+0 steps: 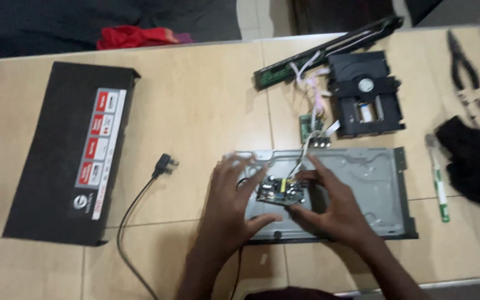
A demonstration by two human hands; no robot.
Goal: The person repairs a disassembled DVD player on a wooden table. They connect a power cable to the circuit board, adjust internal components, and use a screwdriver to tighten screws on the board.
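In the middle of the tiled surface, we hold a small circuit board over the grey metal chassis tray: our right hand pinches its right edge, our left hand lies spread, fingers open, touching its left side. We judge it light, stiff and fragile, best gripped by the bare edges, clear of its white wires. Blur hides whether it sits seated. At twelve o'clock lies the black disc drive, at nine a black cover and plug cable, at three a green-handled tool and pliers.
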